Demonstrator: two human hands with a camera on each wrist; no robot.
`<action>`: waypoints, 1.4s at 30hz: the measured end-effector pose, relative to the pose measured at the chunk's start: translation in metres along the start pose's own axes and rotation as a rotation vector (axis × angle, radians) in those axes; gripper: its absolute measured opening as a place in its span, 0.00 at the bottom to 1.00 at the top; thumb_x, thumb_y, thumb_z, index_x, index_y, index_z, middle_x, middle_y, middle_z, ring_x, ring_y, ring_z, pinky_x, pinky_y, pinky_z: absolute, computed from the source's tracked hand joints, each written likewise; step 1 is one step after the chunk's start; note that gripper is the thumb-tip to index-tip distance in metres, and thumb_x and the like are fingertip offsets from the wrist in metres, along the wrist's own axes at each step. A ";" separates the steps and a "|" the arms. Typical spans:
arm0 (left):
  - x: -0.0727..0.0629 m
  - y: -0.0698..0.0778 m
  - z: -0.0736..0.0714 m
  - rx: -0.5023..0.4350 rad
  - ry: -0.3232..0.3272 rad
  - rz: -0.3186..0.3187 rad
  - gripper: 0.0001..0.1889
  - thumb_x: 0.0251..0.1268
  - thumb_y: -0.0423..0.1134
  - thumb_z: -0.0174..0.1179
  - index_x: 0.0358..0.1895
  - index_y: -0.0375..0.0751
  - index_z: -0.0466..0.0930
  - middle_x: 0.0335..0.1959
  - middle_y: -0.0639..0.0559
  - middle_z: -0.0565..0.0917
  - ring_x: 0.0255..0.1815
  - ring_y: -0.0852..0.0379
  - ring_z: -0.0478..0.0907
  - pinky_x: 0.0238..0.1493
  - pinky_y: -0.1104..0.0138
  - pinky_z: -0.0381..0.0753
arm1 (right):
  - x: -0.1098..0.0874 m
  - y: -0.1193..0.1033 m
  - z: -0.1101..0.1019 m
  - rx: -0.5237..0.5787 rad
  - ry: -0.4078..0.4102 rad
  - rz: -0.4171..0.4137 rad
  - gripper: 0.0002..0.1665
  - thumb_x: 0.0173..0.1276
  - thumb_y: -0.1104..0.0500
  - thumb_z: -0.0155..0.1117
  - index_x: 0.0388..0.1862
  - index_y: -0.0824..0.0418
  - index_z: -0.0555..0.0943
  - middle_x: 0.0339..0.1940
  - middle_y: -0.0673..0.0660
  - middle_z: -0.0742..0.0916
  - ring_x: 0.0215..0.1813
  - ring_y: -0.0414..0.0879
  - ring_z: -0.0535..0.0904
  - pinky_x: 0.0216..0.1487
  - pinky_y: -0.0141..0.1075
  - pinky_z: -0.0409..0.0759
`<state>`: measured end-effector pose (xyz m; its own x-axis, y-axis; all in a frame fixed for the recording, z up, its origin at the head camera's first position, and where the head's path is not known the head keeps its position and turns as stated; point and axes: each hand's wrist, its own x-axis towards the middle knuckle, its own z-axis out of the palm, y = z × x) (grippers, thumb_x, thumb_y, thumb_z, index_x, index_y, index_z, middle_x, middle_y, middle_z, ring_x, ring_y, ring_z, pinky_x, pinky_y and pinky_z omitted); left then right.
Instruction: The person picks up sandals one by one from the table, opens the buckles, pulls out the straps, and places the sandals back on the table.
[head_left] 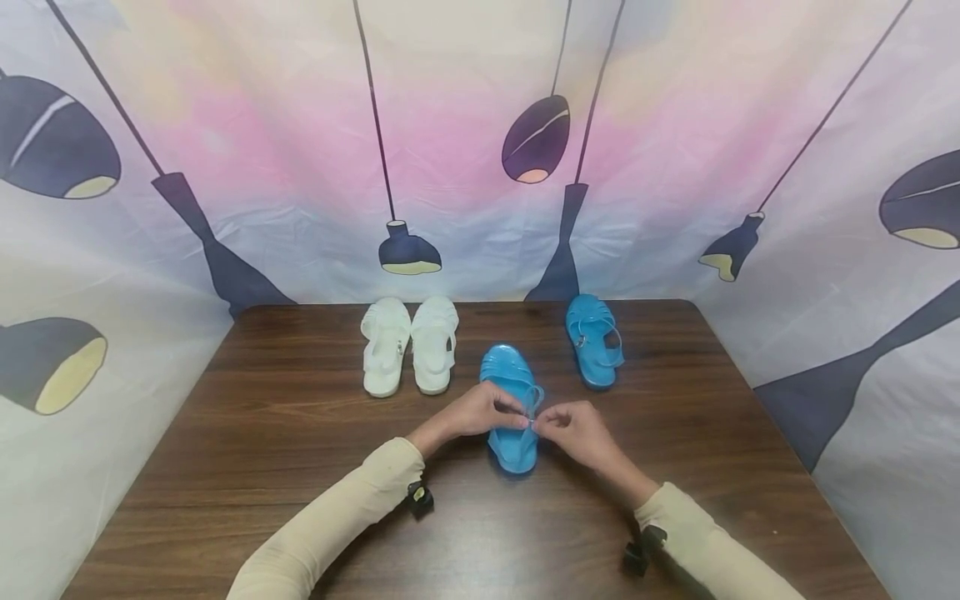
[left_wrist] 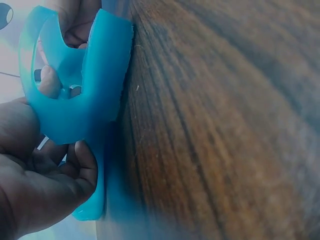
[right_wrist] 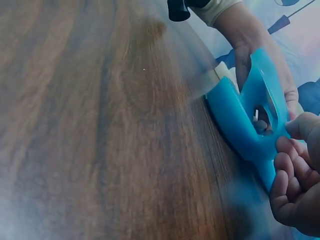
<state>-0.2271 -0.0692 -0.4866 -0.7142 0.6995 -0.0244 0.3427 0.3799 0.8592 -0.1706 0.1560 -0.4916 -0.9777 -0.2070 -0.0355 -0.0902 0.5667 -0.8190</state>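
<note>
A blue jelly sandal (head_left: 506,364) lies sole down on the table, its toe away from me. My left hand (head_left: 474,410) reaches over it from the left and pinches the strap near its right edge. From the right, my right hand (head_left: 579,431) pinches the same strap, fingertips almost touching the left ones. A small shiny bit, perhaps the buckle, shows between the fingertips. In the left wrist view the heel part (left_wrist: 107,65) stands close with fingers around the strap. The right wrist view shows the heel (right_wrist: 230,117) beside curled fingers; the exact grip is partly hidden.
A second blue sandal (head_left: 596,358) lies at the back right, its strap looped out. Two white sandals (head_left: 384,379) stand side by side at the back left. Behind the brown wooden table (head_left: 285,433) hangs a cloth (head_left: 300,150) printed with lamps.
</note>
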 end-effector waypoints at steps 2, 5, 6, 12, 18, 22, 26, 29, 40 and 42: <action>0.000 -0.001 0.000 -0.001 0.004 -0.005 0.08 0.69 0.43 0.68 0.46 0.47 0.91 0.39 0.60 0.91 0.41 0.65 0.84 0.46 0.68 0.83 | 0.001 0.001 0.000 -0.002 -0.001 -0.012 0.03 0.67 0.56 0.74 0.36 0.54 0.90 0.30 0.47 0.89 0.34 0.42 0.83 0.40 0.35 0.84; 0.000 -0.002 0.001 -0.007 0.007 -0.013 0.09 0.69 0.43 0.69 0.46 0.47 0.91 0.40 0.60 0.91 0.42 0.65 0.84 0.48 0.68 0.82 | 0.002 0.002 -0.002 -0.012 -0.020 -0.019 0.06 0.67 0.53 0.74 0.37 0.54 0.91 0.31 0.46 0.90 0.35 0.42 0.83 0.39 0.35 0.84; -0.001 -0.002 0.001 -0.010 0.007 -0.013 0.09 0.69 0.44 0.69 0.47 0.47 0.91 0.41 0.60 0.91 0.42 0.65 0.84 0.48 0.68 0.82 | 0.002 0.002 -0.004 -0.013 -0.027 -0.016 0.07 0.67 0.51 0.75 0.37 0.54 0.91 0.31 0.46 0.90 0.35 0.42 0.83 0.39 0.35 0.84; -0.002 0.000 0.000 -0.015 0.010 -0.011 0.10 0.69 0.43 0.69 0.48 0.45 0.90 0.42 0.58 0.91 0.45 0.65 0.85 0.50 0.67 0.83 | 0.002 -0.001 -0.012 0.029 -0.036 0.039 0.12 0.65 0.46 0.75 0.40 0.51 0.91 0.33 0.47 0.90 0.35 0.45 0.85 0.37 0.39 0.85; -0.002 -0.002 0.001 -0.035 0.020 -0.031 0.11 0.68 0.44 0.69 0.48 0.45 0.90 0.42 0.57 0.90 0.45 0.64 0.85 0.51 0.67 0.83 | 0.002 -0.002 -0.013 0.076 -0.014 0.066 0.19 0.65 0.40 0.73 0.43 0.52 0.91 0.35 0.48 0.90 0.38 0.46 0.84 0.42 0.40 0.85; -0.002 -0.003 0.001 -0.046 0.024 -0.034 0.11 0.68 0.45 0.69 0.48 0.46 0.90 0.42 0.58 0.90 0.46 0.64 0.85 0.50 0.66 0.83 | 0.004 -0.003 -0.012 0.068 0.014 0.072 0.19 0.66 0.40 0.73 0.44 0.52 0.91 0.35 0.48 0.90 0.38 0.46 0.84 0.41 0.40 0.85; -0.002 -0.003 0.001 -0.052 0.024 -0.032 0.10 0.68 0.45 0.69 0.47 0.46 0.90 0.42 0.58 0.90 0.45 0.64 0.85 0.50 0.67 0.83 | 0.006 -0.005 -0.010 0.058 0.047 0.074 0.16 0.66 0.44 0.74 0.43 0.53 0.91 0.36 0.48 0.90 0.38 0.45 0.84 0.41 0.39 0.85; -0.001 -0.002 0.002 -0.054 0.027 -0.032 0.10 0.68 0.44 0.69 0.47 0.46 0.90 0.41 0.58 0.90 0.44 0.64 0.85 0.49 0.67 0.83 | 0.007 -0.007 -0.010 0.063 0.074 0.066 0.14 0.66 0.47 0.75 0.43 0.54 0.91 0.36 0.48 0.91 0.39 0.45 0.85 0.41 0.39 0.85; -0.001 -0.001 0.002 -0.053 0.027 -0.031 0.09 0.67 0.44 0.70 0.45 0.45 0.91 0.40 0.59 0.91 0.43 0.65 0.84 0.49 0.68 0.83 | 0.004 -0.016 -0.008 0.021 0.140 0.030 0.10 0.65 0.53 0.76 0.41 0.57 0.91 0.38 0.51 0.92 0.40 0.44 0.86 0.41 0.40 0.86; -0.001 -0.001 0.001 -0.053 0.025 -0.029 0.09 0.67 0.44 0.70 0.45 0.46 0.91 0.40 0.59 0.90 0.43 0.65 0.84 0.49 0.67 0.83 | 0.003 -0.016 -0.008 0.017 0.147 0.036 0.10 0.64 0.53 0.76 0.41 0.56 0.91 0.38 0.51 0.92 0.40 0.44 0.86 0.42 0.40 0.86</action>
<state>-0.2264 -0.0694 -0.4885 -0.7385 0.6732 -0.0374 0.2896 0.3668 0.8841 -0.1738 0.1523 -0.4740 -0.9976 -0.0671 0.0180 -0.0524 0.5575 -0.8286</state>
